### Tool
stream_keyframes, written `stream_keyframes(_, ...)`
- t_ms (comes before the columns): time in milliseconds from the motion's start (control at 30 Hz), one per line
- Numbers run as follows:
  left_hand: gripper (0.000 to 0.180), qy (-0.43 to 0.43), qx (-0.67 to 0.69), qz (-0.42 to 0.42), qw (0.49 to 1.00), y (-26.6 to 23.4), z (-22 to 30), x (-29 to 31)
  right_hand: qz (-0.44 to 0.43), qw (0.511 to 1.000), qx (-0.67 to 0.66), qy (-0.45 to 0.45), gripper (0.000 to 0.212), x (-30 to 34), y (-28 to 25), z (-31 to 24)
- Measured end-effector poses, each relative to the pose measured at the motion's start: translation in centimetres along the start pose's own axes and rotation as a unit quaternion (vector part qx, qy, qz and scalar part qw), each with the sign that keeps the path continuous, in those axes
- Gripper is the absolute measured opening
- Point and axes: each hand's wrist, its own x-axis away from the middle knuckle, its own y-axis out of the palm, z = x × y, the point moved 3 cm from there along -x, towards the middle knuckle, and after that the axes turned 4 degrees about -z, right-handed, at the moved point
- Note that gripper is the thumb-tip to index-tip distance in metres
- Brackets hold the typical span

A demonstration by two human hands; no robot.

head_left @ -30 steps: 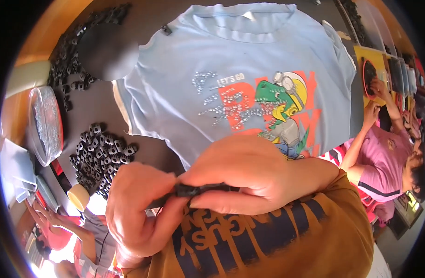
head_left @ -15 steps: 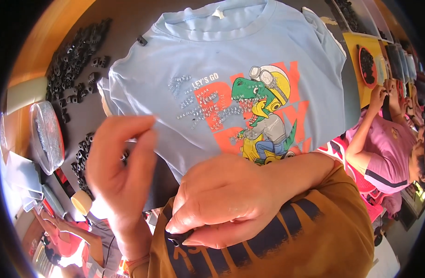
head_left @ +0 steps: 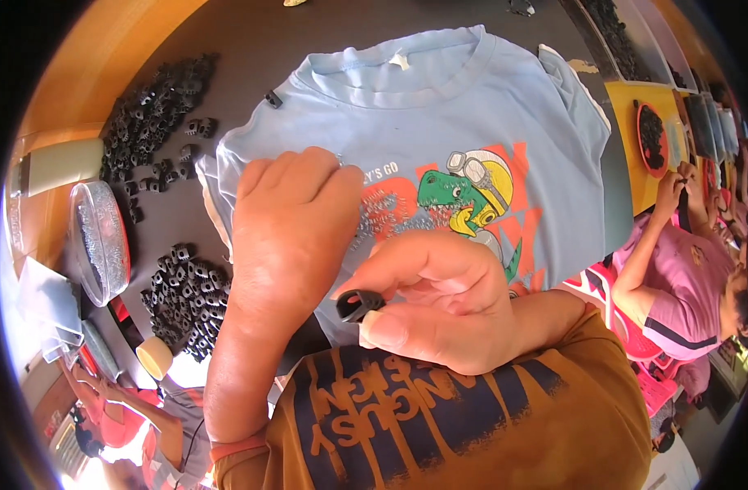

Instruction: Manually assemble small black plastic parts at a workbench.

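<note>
My right hand (head_left: 447, 302) pinches a small black claw clip (head_left: 359, 305) between thumb and forefinger, just above my lap. My left hand (head_left: 296, 204) is closed, knuckles up, over the printed front of a light blue T-shirt (head_left: 545, 175). Its fingertips are hidden, so what they hold, if anything, cannot be seen. Beside it, many tiny metal springs (head_left: 390, 216) lie scattered on the shirt's print. The shirt is spread on a dark table (head_left: 251, 41). Another small black clip (head_left: 273, 99) rests at the shirt's left shoulder.
Black clip parts form a far-left pile (head_left: 157, 106) and a nearer pile (head_left: 186, 298). A clear round tub (head_left: 100, 242) of silvery bits stands left, near a cream cup (head_left: 154, 357). At right, a person in a pink shirt (head_left: 680, 261) works near a red tray (head_left: 641, 118).
My left hand has moved up and right onto the springs and closed. My right hand has risen and turned, bringing the black clip into clearer sight. The whole view has shifted slightly.
</note>
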Motion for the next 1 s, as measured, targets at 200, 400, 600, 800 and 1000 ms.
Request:
stream_keyframes(200, 0.021, -0.159, 0.317, 0.086, 0.931, -2.8, -0.7, 2.6, 0.014, 0.999, 0.004, 0.033, 0.021, -0.1, -0.1, 0.1)
stream_keyframes(400, 0.020, -0.286, 0.596, 0.124, 0.739, -4.5, 0.8, 5.5, 0.004, 0.999, 0.018, 0.051, 0.018, -0.2, 0.2, 0.5)
stream_keyframes(600, 0.013, -0.230, 0.679, 0.140, 0.683, -4.4, 1.2, 6.0, 0.007, 0.997, 0.022, 0.076, 0.014, -0.3, 0.6, 1.2)
stream_keyframes(800, 0.012, -0.250, 0.665, 0.112, 0.695, -3.5, 1.1, 6.7, -0.029, 0.994, 0.096, 0.042, 0.013, -0.4, 0.3, 1.6)
stream_keyframes(1000, 0.017, -0.206, 0.559, 0.120, 0.794, -4.2, 1.2, 6.9, -0.031, 0.989, 0.139, 0.044, 0.012, -0.4, 0.5, 1.4)
